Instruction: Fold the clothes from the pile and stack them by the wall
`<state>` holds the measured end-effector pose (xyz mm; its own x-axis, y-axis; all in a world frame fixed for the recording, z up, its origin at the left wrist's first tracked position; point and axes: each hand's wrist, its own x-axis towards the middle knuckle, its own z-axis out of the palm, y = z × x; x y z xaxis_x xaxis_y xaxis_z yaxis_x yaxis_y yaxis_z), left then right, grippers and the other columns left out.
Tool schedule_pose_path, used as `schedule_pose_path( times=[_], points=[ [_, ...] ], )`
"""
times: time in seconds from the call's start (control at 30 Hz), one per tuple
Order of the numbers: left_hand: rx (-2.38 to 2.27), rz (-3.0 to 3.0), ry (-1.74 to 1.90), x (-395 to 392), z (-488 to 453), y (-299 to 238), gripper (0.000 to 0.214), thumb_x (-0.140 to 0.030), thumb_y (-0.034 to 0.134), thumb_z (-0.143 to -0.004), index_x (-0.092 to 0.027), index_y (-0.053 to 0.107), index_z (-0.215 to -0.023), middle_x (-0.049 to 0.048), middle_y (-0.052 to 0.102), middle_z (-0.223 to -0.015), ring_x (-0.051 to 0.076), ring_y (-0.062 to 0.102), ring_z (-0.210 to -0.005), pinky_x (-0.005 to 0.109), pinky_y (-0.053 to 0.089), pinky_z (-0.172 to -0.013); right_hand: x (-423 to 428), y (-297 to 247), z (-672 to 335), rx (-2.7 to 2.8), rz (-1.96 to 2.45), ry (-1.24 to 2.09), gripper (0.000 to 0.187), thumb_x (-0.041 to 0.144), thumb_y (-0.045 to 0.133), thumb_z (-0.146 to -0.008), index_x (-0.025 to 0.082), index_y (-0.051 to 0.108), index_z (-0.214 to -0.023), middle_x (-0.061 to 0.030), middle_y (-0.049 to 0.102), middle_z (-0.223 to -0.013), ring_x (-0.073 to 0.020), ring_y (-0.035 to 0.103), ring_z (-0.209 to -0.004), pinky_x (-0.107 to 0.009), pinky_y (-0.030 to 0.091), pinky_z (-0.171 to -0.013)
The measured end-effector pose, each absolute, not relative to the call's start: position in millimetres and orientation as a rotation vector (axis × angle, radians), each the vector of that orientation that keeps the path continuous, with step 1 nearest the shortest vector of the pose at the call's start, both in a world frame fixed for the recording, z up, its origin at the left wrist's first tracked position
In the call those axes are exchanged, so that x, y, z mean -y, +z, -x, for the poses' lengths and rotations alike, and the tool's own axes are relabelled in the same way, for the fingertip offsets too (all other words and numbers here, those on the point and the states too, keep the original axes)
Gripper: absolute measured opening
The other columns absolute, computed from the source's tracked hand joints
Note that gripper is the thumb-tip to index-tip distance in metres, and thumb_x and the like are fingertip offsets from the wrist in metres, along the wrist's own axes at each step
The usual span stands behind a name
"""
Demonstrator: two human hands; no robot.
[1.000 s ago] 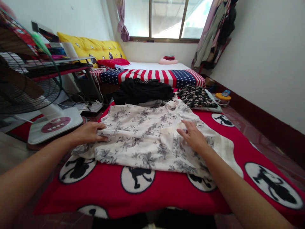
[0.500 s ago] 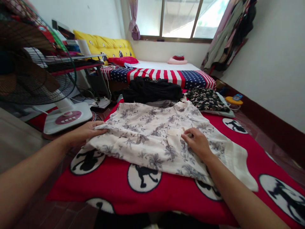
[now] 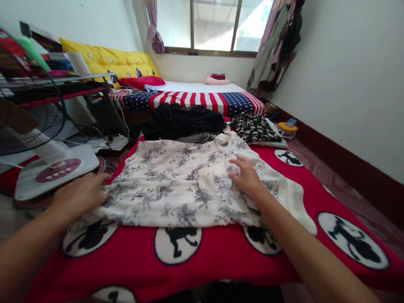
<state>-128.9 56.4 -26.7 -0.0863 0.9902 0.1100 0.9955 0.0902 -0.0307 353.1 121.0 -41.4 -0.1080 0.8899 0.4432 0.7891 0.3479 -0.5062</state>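
A white garment with grey flower print (image 3: 164,185) lies spread across a red blanket (image 3: 132,261) with black-and-white round figures. Its near part looks folded over, and a plain cream strip (image 3: 206,181) shows around the middle. My left hand (image 3: 82,191), slightly blurred, is at the garment's left edge with fingers stretched and apart. Over the right half of the cloth, my right hand (image 3: 248,179) has thumb and fingers spread, holding nothing. Whether its fingertips touch the fabric is hard to tell.
Beyond the garment sit a heap of black clothes (image 3: 186,120) and a folded black floral cloth (image 3: 255,128). A fan (image 3: 57,168) stands at the left beside a desk (image 3: 59,90). Farther back is a bed with a flag-patterned cover (image 3: 192,101).
My left hand has let go of the garment's left edge and its fingers have parted. My right hand has released the cream strip. The near edge lies flatter; the view has shifted right.
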Motion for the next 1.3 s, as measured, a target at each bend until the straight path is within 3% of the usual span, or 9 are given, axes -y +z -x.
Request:
schedule_pose_path(
  times=[0.1,0.3,0.57,0.7,0.83,0.9,1.0,1.17,1.3],
  points=[
    [1.979,2.214,-0.182,-50.8,93.6,-30.9,0.048,-0.043,0.050,-0.077,-0.017,0.066,-0.114,0.0154,0.061,-0.119,0.032,0.060,-0.105,0.047,0.047,-0.094,-98.2,-36.0,-383.5,1.859,1.522,0.170,0.036,0.026,0.062,-0.076,0.019,0.067,-0.111,-0.0124,0.060,-0.124,-0.0279,0.056,-0.114,-0.041,0.046,-0.093],
    [1.387,2.846,-0.704,-43.3,-28.2,-37.2,0.028,-0.039,0.049,-0.091,-0.026,0.067,-0.108,0.0068,0.062,-0.124,0.023,0.060,-0.111,0.036,0.047,-0.098,-49.3,-25.5,-459.0,1.768,1.849,0.380,0.021,0.037,0.059,-0.079,0.020,0.071,-0.082,-0.0047,0.072,-0.078,-0.0202,0.064,-0.072,-0.031,0.047,-0.066],
    [0.934,3.233,-0.953,-50.8,-157.1,-41.9,0.030,-0.022,0.039,-0.097,-0.019,0.064,-0.113,0.0085,0.065,-0.120,0.015,0.064,-0.105,0.026,0.051,-0.092,6.5,-28.6,-469.9,1.729,1.839,0.716,0.025,0.043,0.065,-0.074,0.019,0.067,-0.078,-0.0023,0.067,-0.073,-0.0158,0.057,-0.064,-0.027,0.043,-0.059],
    [1.080,3.164,-0.616,-67.0,-191.2,-47.5,0.036,-0.024,0.047,-0.093,-0.016,0.058,-0.126,0.0150,0.057,-0.134,0.025,0.056,-0.122,0.042,0.042,-0.106,18.1,-41.8,-471.3,1.748,1.822,0.608,0.022,0.036,0.055,-0.077,0.020,0.054,-0.062,-0.0029,0.063,-0.073,-0.0161,0.058,-0.068,-0.028,0.043,-0.063],
    [1.160,3.102,-0.397,-79.6,-196.0,-69.5,0.063,-0.050,0.055,-0.088,-0.024,0.041,-0.143,0.0156,0.034,-0.154,0.033,0.028,-0.143,0.057,0.021,-0.115,26.1,-50.4,-479.7,1.858,2.073,0.413,0.018,0.029,0.052,-0.074,0.022,0.047,-0.058,0.0004,0.056,-0.059,-0.0163,0.054,-0.058,-0.029,0.041,-0.056],
    [1.138,3.113,-0.400,-81.5,-194.5,-79.1,0.066,-0.059,0.049,-0.089,-0.027,0.037,-0.146,0.0135,0.028,-0.157,0.031,0.022,-0.146,0.058,0.016,-0.116,25.1,-45.3,-474.5,1.942,2.099,0.176,0.013,0.029,0.054,-0.074,0.022,0.053,-0.062,-0.0021,0.060,-0.068,-0.0202,0.059,-0.066,-0.033,0.044,-0.062],
    [1.139,3.098,-0.438,-79.0,-195.5,-82.9,0.069,-0.063,0.045,-0.088,-0.025,0.038,-0.145,0.0160,0.027,-0.157,0.033,0.022,-0.145,0.059,0.015,-0.115,9.9,-32.6,-447.2,2.005,1.837,-0.163,0.020,0.035,0.055,-0.080,0.022,0.063,-0.093,-0.0083,0.066,-0.103,-0.0282,0.062,-0.097,-0.042,0.048,-0.083],
    [1.127,3.013,-0.551,-72.2,-185.9,-69.3,0.070,-0.059,0.052,-0.087,-0.021,0.038,-0.144,0.0172,0.026,-0.157,0.031,0.020,-0.146,0.057,0.014,-0.116,-34.3,-49.1,-395.2,2.261,1.356,-0.123,0.045,0.041,0.046,-0.093,0.023,0.048,-0.133,-0.0110,0.046,-0.145,-0.0277,0.045,-0.132,-0.046,0.040,-0.105],
    [1.346,2.889,-0.526,-65.8,-145.3,-64.2,0.068,-0.059,0.051,-0.087,-0.028,0.038,-0.145,0.0120,0.024,-0.159,0.032,0.014,-0.147,0.060,0.008,-0.116,-55.1,-94.0,-398.3,2.382,1.412,-0.232,0.056,0.047,0.040,-0.094,0.026,0.035,-0.146,-0.0106,0.035,-0.154,-0.0337,0.033,-0.141,-0.060,0.034,-0.107]
  ],
)
